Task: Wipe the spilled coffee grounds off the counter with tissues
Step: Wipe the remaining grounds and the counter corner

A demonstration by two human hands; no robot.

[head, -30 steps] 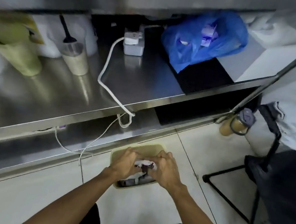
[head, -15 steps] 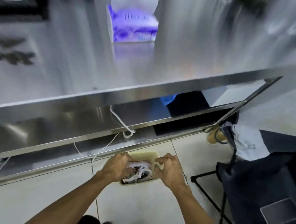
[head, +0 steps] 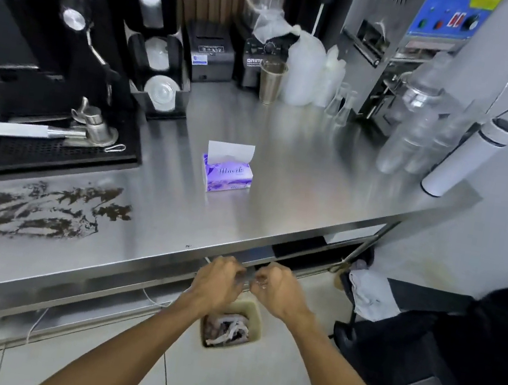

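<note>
Both hands are up from the bin since 0.5 s ago and now sit level with the front edge of the surface. The camera has tilted up too, so the whole top shows.

Head view (1 view only).
- Left hand (head: 218,281) and right hand (head: 278,291) hang side by side, just apart, in front of the edge of the surface (head: 296,192) and above the bin (head: 256,317) on the floor.
- Fingers of both hands curl in toward the palms. No tissue shows in either, so I read both as closed and empty.
- Backs of the hands face up, and the forearms converge from the lower frame.
- Judgement: the last load is dropped and the hands are free for a fresh sheet.
- Bin holds crumpled used tissues (head: 229,330), stained dark. It stands below the surface edge, probably so waste falls straight in.
- Coffee grounds (head: 33,210) form a wide dark smear at the left of the surface, in front of the drip tray (head: 52,153), well left of both hands. The streaks suggest partial wiping, but much remains.
- Tissue box (head: 227,174) stands mid-surface, right of the grounds, with 1 sheet standing out of the slot, ready for a pull.
</note>
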